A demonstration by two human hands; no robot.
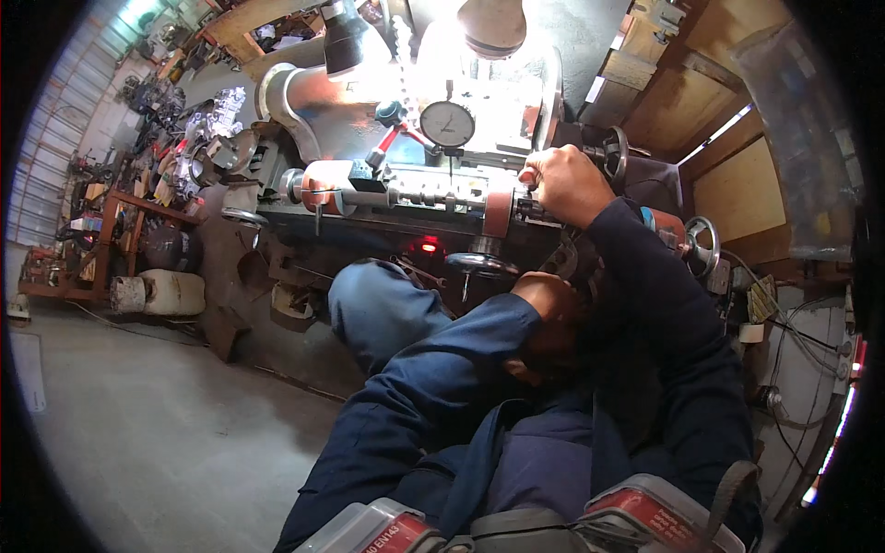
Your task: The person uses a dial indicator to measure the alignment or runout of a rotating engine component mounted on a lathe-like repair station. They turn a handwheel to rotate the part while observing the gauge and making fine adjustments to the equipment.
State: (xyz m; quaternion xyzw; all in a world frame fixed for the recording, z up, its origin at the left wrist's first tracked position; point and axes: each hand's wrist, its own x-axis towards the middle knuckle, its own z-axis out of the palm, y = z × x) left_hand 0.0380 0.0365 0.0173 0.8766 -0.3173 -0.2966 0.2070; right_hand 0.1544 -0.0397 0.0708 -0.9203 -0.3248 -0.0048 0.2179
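A metal shaft with several lobes point(442, 196) lies level in a machine, held between an orange-brown fixture point(322, 187) on the left and another orange-brown block point(498, 210) on the right. Above its middle hangs a round dial gauge point(448, 124), its stem pointing down toward the shaft. At the shaft's right end is my right hand point(570, 187), fingers curled closed around a part they hide. Lower down, my left hand point(548, 297) is right of a dark handwheel point(481, 265); its fingers are lost in shadow.
Two lamps point(352, 44) point(491, 28) hang over the machine. Handwheels point(704, 245) stand at its right end. A white plastic jug point(173, 293) lies on the floor at left, below piled metal parts point(198, 152). Wooden boards point(737, 175) line the right.
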